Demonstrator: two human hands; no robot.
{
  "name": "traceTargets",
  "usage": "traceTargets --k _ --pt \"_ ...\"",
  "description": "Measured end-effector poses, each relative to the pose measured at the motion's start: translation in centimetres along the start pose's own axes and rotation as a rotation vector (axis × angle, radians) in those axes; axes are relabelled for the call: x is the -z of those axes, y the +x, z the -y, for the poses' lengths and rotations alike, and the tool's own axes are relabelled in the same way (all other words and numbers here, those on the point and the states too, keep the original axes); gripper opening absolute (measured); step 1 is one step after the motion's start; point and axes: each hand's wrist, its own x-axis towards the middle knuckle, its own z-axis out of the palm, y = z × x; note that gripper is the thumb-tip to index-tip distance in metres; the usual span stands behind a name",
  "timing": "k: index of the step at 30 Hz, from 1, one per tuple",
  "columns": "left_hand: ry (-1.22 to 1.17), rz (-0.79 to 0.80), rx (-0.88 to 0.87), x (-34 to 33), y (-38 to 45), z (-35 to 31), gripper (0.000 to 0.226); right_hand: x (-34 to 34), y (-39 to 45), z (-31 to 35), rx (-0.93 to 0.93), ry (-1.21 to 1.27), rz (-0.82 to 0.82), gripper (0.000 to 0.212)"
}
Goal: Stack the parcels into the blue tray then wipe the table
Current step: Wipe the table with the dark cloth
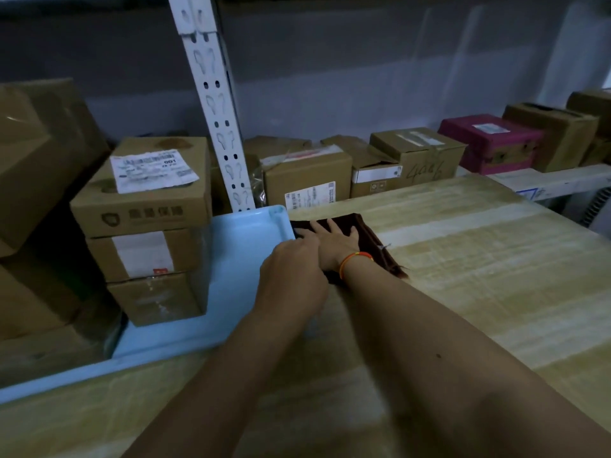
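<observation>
Now | three parcels point(145, 226) stacked in blue tray point(244, 246) | right hand point(334, 246) flat on dark cloth point(373, 239), left hand point(291, 276) grip unclear | worktop point(463, 259) wipe pending

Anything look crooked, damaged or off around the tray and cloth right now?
Nothing is spilled or damaged. The three stacked parcels in the blue tray sit slightly twisted, edges not flush. The dark cloth lies flat on the table beside the tray under the right hand; the left hand is at its edge.

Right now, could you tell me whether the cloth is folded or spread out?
Folded: the cloth lies as a compact dark rectangle on the table, right hand flat on it.
</observation>
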Motion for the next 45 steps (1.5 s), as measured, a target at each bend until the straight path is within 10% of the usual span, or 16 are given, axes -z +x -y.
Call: traceTargets --k 7,11,18,35,45 --pt "0.074 0.137 -0.070 0.1 0.5 0.0 0.041 1.0 5.4 -0.9 -0.020 0.049 -0.009 0.051" --pt "0.083 0.062 -0.159 1.3 0.1 -1.1 0.085 1.7 6.7 -2.2 -0.016 0.066 -0.032 0.049" --pt "0.042 0.031 -0.162 1.0 -0.6 -2.7 0.046 3.4 6.9 -9.2 -0.262 0.060 -0.128 0.047" --pt "-0.030 0.078 -0.170 -0.8 -2.1 -7.4 0.049 5.5 -3.0 -27.5 -0.976 0.158 -0.247 0.057" --pt "0.002 0.135 -0.202 -0.5 -5.0 -8.3 0.052 4.1 -8.7 -23.3 -0.548 0.100 -0.145 0.051"
